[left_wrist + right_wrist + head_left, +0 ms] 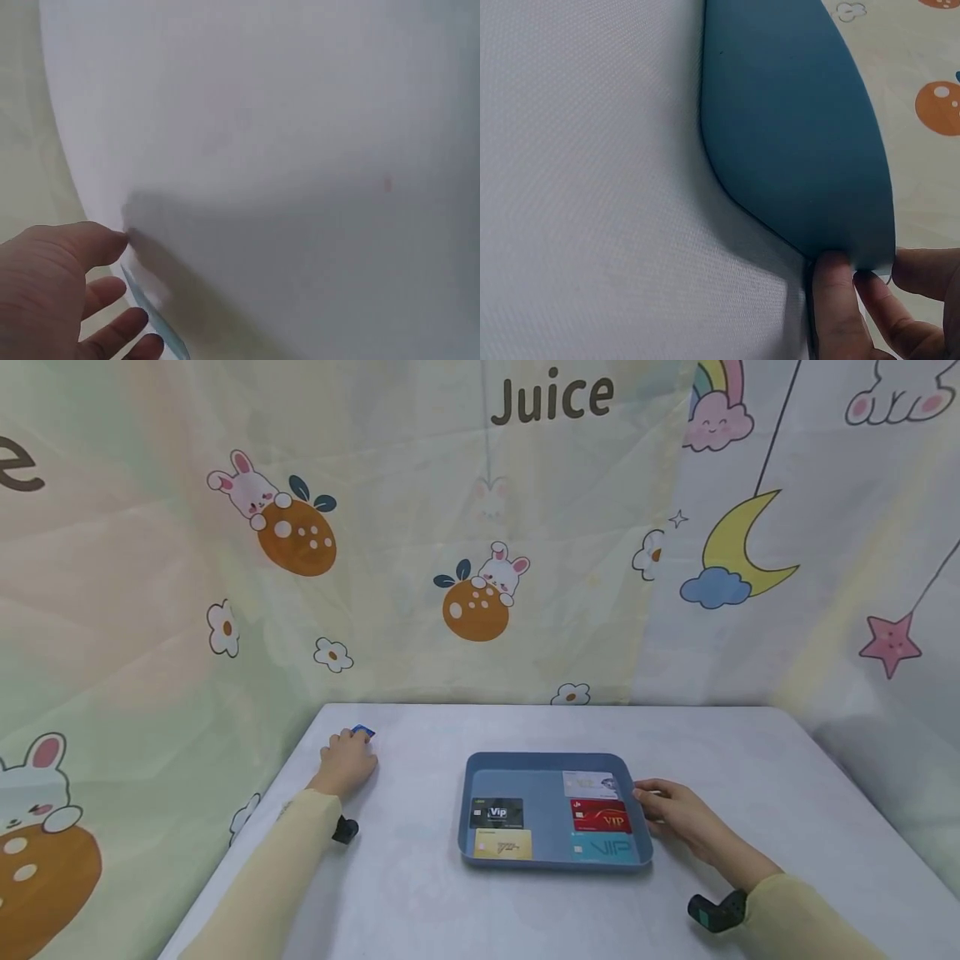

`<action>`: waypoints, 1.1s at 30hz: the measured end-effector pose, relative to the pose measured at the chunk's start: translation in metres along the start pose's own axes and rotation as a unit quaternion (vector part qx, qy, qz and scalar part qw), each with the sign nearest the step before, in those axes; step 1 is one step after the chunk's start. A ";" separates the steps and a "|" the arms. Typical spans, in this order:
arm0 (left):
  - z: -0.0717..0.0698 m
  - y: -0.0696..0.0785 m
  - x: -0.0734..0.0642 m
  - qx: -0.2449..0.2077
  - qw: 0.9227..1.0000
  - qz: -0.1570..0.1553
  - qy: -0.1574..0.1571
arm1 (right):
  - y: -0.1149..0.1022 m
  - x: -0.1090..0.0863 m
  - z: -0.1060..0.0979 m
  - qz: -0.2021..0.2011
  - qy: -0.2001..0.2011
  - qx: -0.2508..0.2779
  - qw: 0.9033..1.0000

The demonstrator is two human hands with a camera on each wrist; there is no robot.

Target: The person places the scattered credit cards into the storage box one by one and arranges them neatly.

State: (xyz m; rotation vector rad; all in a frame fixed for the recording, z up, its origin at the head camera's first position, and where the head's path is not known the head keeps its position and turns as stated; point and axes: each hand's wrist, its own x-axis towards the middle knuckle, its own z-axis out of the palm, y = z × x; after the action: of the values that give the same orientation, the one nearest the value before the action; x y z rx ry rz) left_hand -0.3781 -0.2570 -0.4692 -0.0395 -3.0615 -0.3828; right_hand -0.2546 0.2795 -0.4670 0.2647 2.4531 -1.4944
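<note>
My left hand (pixel 345 766) reaches to the far left of the table, its fingers at a small blue card (pixel 364 731). In the left wrist view that card (pixel 156 316) shows as a thin tilted sliver against the fingertips, mostly hidden in the head view. On the right, my right hand (pixel 678 814) grips the right side of a blue-grey tray (pixel 517 782) by its rim. Inside lie a black card (pixel 497 814) above a gold card (pixel 502 845) at left, and a white card (pixel 588 785), red card (pixel 600 817) and teal card (pixel 603 847) stacked in a column at right.
A white-covered table (pixel 420 902) carries the tray. Its left edge runs close by the left hand. Printed fabric (pixel 397 510) with rabbits, oranges and flowers hangs behind and along both sides.
</note>
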 end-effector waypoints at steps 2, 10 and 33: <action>-0.004 -0.005 -0.001 -0.001 1.000 -0.006 -0.006 | -0.001 -0.001 0.000 0.000 0.001 -0.001 1.000; -0.011 -0.039 -0.005 0.033 0.999 -0.014 -0.004 | -0.003 -0.003 0.003 0.007 -0.001 -0.001 1.000; -0.020 -0.038 0.002 -0.009 1.000 -0.006 -0.026 | -0.005 -0.001 0.000 0.011 0.003 -0.008 1.000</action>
State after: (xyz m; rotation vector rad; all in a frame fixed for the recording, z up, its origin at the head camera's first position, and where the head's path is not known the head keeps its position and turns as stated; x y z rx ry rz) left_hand -0.3801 -0.2984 -0.4588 -0.0331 -3.1110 -0.4181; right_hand -0.2550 0.2771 -0.4629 0.2917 2.4569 -1.4669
